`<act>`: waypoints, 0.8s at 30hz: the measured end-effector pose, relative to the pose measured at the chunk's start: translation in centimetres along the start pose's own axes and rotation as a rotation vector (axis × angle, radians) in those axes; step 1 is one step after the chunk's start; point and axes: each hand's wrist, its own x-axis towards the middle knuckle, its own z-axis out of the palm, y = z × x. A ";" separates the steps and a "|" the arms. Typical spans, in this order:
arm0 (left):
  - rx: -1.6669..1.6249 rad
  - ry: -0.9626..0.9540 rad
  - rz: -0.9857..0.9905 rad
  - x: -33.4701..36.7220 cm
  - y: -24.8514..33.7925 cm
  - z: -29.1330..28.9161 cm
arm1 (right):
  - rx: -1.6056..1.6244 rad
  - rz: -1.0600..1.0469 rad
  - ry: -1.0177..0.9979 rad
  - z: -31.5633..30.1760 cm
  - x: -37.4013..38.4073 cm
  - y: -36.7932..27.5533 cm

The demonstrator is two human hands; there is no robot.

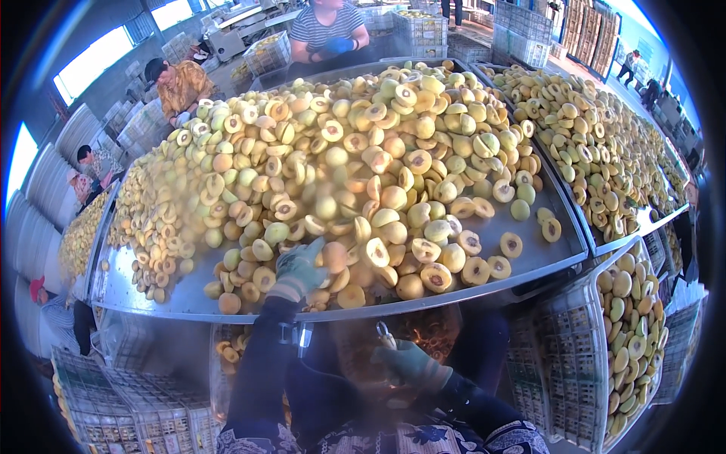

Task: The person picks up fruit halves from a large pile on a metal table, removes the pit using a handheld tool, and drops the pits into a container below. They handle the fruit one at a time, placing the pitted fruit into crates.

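Note:
A large heap of yellow peach halves (333, 155) covers the metal table (548, 265); some show brown pit hollows, others their rounded skin side. My left hand (297, 271), in a pale green glove, reaches over the table's near edge into the heap. Its fingers are closed on an orange-yellow peach (333, 257), with other halves close around. Below the edge, over my lap, my right hand (414, 365), gloved too, grips a pitting tool (386, 334) with a metal loop at its tip. The tool's handle is mostly hidden in my fist.
A second heaped table (597, 144) adjoins at right. A plastic crate (601, 356) of peach halves stands tilted by my right knee; further crates (144, 401) sit lower left. Across the table are a person in a striped shirt (330, 30) and one in a patterned yellow top (184, 87).

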 end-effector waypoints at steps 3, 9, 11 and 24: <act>-0.519 0.066 0.023 -1.7 -1.6 1.2 | -0.043 -0.139 -0.045 1.1 -1.0 -0.9; -1.897 -0.007 0.216 -6.9 3.9 1.4 | -0.167 -0.544 0.014 3.5 -1.6 -3.8; -1.863 0.045 0.220 -8.8 7.1 0.7 | -0.392 -0.617 0.083 4.9 -3.4 -5.5; -1.618 0.184 0.184 -12.4 13.6 1.1 | -0.785 -0.765 0.205 2.7 -5.7 -3.8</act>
